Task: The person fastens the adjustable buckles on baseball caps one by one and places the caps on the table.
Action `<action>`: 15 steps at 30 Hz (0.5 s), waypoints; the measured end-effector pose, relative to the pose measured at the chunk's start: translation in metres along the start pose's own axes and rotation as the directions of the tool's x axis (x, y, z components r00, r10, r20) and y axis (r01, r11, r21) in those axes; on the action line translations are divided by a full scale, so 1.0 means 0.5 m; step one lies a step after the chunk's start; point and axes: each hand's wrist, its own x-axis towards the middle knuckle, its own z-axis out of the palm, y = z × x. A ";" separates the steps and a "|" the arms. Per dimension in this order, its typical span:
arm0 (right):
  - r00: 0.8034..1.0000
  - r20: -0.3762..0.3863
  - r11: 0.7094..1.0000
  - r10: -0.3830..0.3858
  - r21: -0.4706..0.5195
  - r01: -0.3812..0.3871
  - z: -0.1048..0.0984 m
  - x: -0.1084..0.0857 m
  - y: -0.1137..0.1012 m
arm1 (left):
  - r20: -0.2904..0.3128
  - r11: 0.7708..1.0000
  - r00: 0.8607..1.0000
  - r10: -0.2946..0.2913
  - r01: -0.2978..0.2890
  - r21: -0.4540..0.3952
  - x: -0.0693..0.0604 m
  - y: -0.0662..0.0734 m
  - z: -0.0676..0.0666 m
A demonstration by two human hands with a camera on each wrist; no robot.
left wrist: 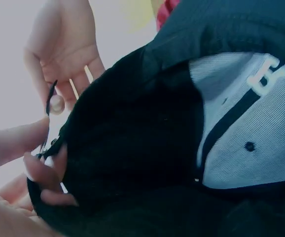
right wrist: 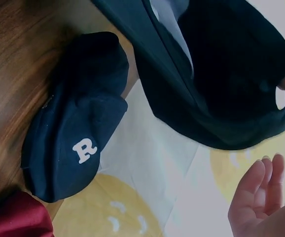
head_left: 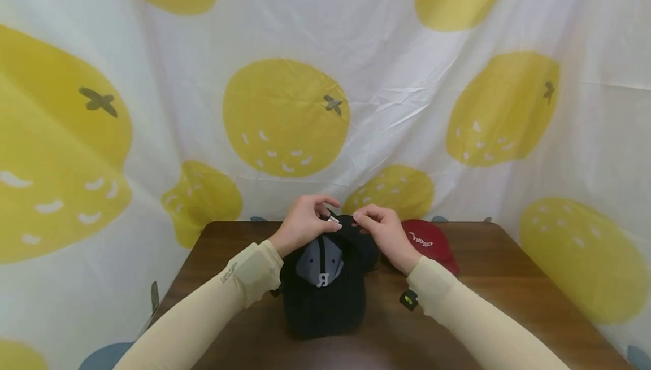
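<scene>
A black cap (head_left: 325, 305) is held inside up, its grey-white lining (left wrist: 246, 133) and a white letter patch showing. My left hand (head_left: 305, 220) grips the cap's back edge by its opening, thumb and fingers around the buckle area. A thin dark strap (left wrist: 49, 101) rises from there. My right hand (head_left: 383, 231) is just to the right, thumb and index fingertip pinching near the free end of that strap. In the right wrist view the right hand (right wrist: 261, 197) is partly cut off by the frame edge.
Behind the held cap, a navy cap (right wrist: 73, 113) with a white R lies on the brown wooden table (head_left: 488, 302). Beside it is a red cap (head_left: 427, 243) with white lettering. A lemon-print cloth (head_left: 386, 76) hangs along the table's back and sides.
</scene>
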 end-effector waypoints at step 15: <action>0.988 0.126 0.985 0.092 -0.157 -0.072 0.005 0.004 0.028 | -0.118 0.996 0.990 0.075 -0.081 -0.043 -0.002 0.005 -0.008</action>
